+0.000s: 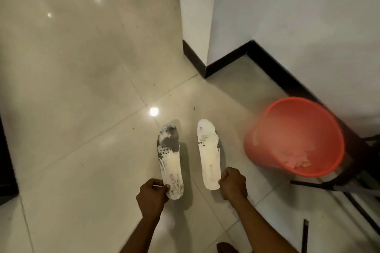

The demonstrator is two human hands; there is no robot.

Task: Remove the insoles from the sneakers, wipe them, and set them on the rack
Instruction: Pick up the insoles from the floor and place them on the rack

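Two white insoles hang above the tiled floor, toes pointing away from me. The left insole [170, 156] has a worn grey patch over its toe half and printed lettering near the heel. My left hand [152, 195] pinches its heel end. The right insole [208, 152] is mostly white with small dark marks. My right hand [233, 185] grips its heel edge with curled fingers. No sneakers and no rack are in view.
An orange plastic bucket [265, 139] stands at the right near the wall, with pale cloth at its bottom. Dark metal legs [320, 185] lie at the lower right. A white wall corner with black skirting [205, 65] juts out ahead. Glossy beige tiles [72, 88] spread left.
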